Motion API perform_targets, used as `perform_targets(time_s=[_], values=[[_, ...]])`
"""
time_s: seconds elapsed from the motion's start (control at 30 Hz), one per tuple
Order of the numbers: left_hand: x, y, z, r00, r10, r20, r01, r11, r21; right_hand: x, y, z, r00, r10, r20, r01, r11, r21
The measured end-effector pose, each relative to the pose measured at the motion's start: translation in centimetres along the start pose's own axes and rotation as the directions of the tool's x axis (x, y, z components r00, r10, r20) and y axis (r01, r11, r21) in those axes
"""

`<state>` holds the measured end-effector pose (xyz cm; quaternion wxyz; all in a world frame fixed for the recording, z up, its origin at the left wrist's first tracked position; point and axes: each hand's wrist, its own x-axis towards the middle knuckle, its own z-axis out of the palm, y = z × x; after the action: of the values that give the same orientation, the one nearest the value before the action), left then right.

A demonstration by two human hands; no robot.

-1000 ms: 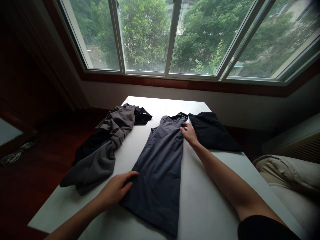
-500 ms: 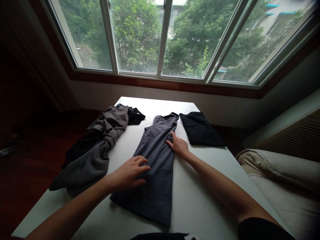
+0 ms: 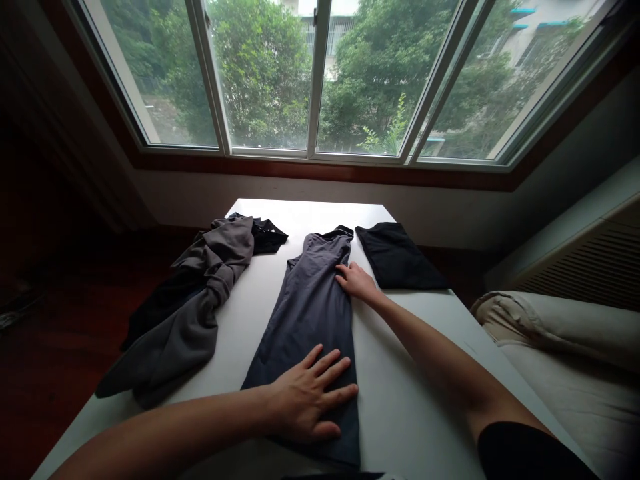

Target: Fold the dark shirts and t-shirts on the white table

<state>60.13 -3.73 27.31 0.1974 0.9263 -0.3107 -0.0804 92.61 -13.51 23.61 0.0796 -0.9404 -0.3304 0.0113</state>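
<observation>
A dark grey collared shirt (image 3: 305, 313) lies lengthwise on the white table, its collar toward the window and its hem toward me. My left hand (image 3: 313, 397) is open, pressed flat on the lower part with the fingers spread. At the upper right edge, my right hand (image 3: 356, 280) has its fingertips and thumb drawn close together on the fabric. Part of the hem is covered by my left hand and forearm.
A loose heap of grey and black clothes (image 3: 200, 293) hangs over the table's left side. A folded black garment (image 3: 400, 257) lies at the right rear. Beyond the white table (image 3: 410, 413) are a window (image 3: 265, 87) and, to the right, a beige cushioned seat (image 3: 565, 347).
My left hand has moved right and toward me and now lies flat on the shirt. The shirt's lower part has shifted right. My right hand's fingers have drawn together at the edge.
</observation>
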Motion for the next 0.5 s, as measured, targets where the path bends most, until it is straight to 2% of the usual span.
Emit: perform_targets(time_s=[0.13, 0.2, 0.27, 0.37, 0.5], values=[[1.2, 1.4, -0.2, 1.0, -0.013, -0.012, 0.014, 1.0, 0.008, 3.0, 1.2, -1.2, 0.978, 0.068, -0.199, -0.049, 0.994, 0.098], [2.3, 2.1, 0.2, 1.0, -0.025, -0.018, 0.025, 1.0, 0.008, 4.5, 1.1, -1.5, 0.965, 0.019, -0.261, 0.013, 0.993, 0.118], [3.5, 2.8, 0.7, 0.999, -0.03, -0.021, 0.03, 1.0, 0.007, 6.1, 0.8, -1.6, 0.961, -0.059, -0.269, 0.095, 0.988, 0.121], [4.9, 3.5, 1.2, 0.999, -0.019, -0.026, 0.019, 1.0, -0.003, 8.4, 0.5, -1.1, 0.977, -0.1, -0.189, 0.125, 0.985, 0.122], [5.6, 3.7, 1.0, 1.0, 0.01, -0.008, -0.01, 1.0, -0.014, 11.0, 0.9, 0.2, 0.999, -0.029, 0.029, 0.024, 0.989, 0.149]])
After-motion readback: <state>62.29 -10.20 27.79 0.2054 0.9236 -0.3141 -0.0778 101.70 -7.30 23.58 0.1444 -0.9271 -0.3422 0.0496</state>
